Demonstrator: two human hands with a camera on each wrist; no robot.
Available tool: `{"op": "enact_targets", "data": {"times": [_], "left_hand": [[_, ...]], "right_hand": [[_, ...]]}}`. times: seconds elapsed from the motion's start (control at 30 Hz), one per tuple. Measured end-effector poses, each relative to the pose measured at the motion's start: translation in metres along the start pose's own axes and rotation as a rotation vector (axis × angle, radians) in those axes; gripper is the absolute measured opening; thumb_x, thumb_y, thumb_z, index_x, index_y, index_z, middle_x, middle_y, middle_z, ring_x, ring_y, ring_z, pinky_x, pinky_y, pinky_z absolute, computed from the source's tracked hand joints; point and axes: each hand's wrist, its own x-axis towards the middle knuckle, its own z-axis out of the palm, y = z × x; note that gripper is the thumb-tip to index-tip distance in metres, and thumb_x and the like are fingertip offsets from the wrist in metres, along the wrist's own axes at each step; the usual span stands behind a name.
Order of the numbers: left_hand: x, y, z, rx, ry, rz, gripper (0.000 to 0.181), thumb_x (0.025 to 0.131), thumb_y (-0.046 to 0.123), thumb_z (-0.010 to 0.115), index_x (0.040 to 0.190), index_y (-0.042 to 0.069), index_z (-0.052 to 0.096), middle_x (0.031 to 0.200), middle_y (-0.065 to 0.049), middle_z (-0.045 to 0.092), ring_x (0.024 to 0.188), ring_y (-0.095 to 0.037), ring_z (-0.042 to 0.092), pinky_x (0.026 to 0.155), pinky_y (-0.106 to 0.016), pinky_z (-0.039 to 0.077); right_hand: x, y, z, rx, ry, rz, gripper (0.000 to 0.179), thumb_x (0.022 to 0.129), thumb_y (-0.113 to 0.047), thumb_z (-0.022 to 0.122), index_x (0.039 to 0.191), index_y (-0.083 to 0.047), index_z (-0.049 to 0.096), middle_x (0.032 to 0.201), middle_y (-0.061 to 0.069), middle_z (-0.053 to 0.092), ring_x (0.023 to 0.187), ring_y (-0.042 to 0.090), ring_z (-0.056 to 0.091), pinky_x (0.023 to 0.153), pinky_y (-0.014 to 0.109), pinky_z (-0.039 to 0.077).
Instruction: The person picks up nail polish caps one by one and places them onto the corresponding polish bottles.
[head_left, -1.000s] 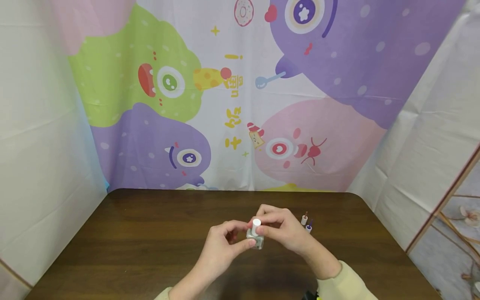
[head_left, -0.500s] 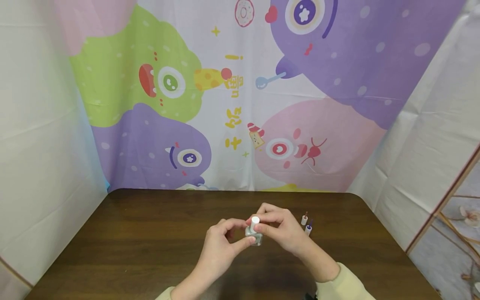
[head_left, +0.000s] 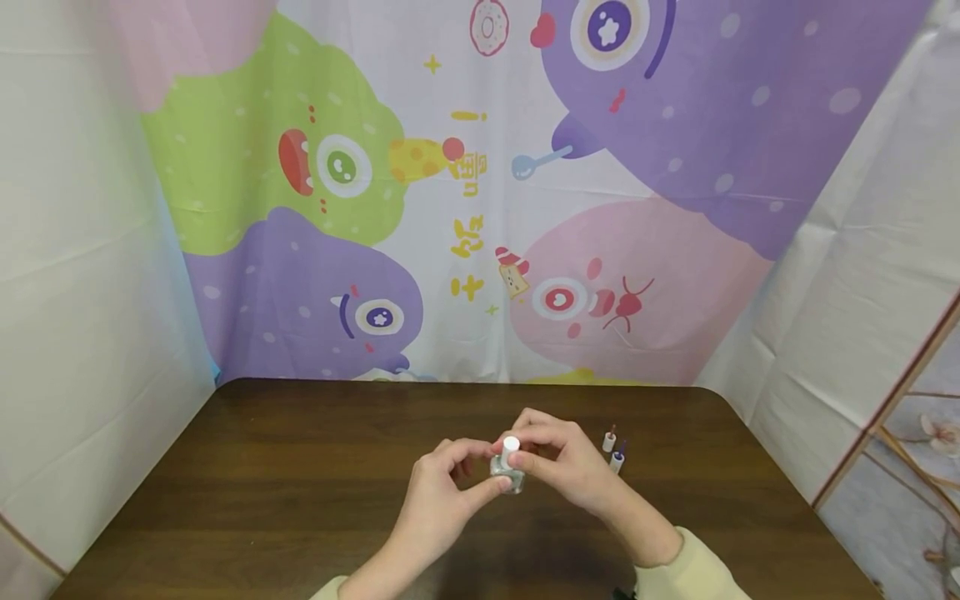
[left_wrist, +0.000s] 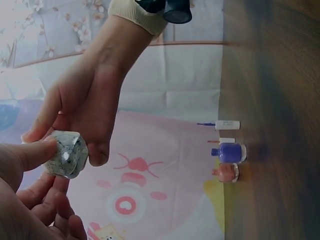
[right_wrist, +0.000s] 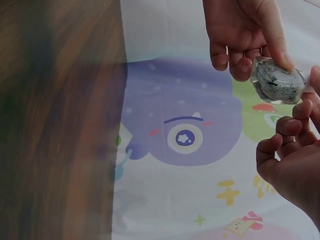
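Observation:
Between both hands, above the table, is a nail polish bottle (head_left: 507, 481) of clear glass with pale, dark-speckled polish. My left hand (head_left: 441, 493) pinches its glass body between thumb and fingers. My right hand (head_left: 567, 460) grips the white cap (head_left: 511, 448) at the top of the bottle. In the right wrist view, the speckled bottle (right_wrist: 278, 82) is tilted, and the right-hand fingers hide most of its cap. The left wrist view shows the left thumb pressed on the bottle's side (left_wrist: 69, 159).
On the dark wood table (head_left: 300, 483), right of the hands, two white brush caps (head_left: 609, 442) lie with brushes exposed. Beside them stand a purple polish bottle (left_wrist: 231, 153) and a coral one (left_wrist: 228, 172), both uncapped. A cartoon-printed cloth (head_left: 465, 333) hangs behind the table.
Both hands and the bottle have shifted very slightly left. The grip on the bottle and on the cap looks the same.

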Motion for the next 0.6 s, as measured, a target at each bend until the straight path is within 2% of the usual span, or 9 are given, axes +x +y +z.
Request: {"op": "enact_targets", "data": {"times": [0.3, 0.43, 0.6], "left_hand": [[0.005, -0.001, -0.009, -0.057, -0.032, -0.019, 0.023, 0.069, 0.019, 0.083, 0.087, 0.023, 0.070, 0.074, 0.011, 0.063, 0.068, -0.008, 0.056, 0.066, -0.024, 0.045], [0.009, -0.002, -0.013, -0.048, -0.022, -0.026, 0.024, 0.069, 0.016, 0.083, 0.088, 0.023, 0.071, 0.074, 0.012, 0.063, 0.068, -0.007, 0.056, 0.066, -0.026, 0.046], [0.016, -0.004, -0.022, -0.033, -0.008, -0.025, 0.023, 0.070, 0.016, 0.083, 0.088, 0.023, 0.071, 0.073, 0.011, 0.063, 0.068, -0.007, 0.056, 0.067, -0.026, 0.047]], "right_hand": [[-0.002, -0.004, -0.017, -0.024, 0.018, 0.095, 0.031, 0.090, -0.005, 0.061, 0.120, -0.013, 0.062, 0.084, 0.002, 0.048, 0.069, 0.009, 0.044, 0.053, 0.024, 0.039], [-0.004, -0.009, -0.030, -0.065, 0.043, 0.099, 0.031, 0.091, -0.008, 0.060, 0.121, -0.013, 0.061, 0.085, 0.002, 0.050, 0.071, 0.010, 0.047, 0.057, 0.025, 0.043], [-0.007, -0.015, -0.045, -0.065, 0.076, 0.086, 0.032, 0.091, -0.002, 0.059, 0.123, -0.008, 0.058, 0.086, 0.004, 0.053, 0.073, 0.014, 0.056, 0.062, 0.027, 0.049]]}}
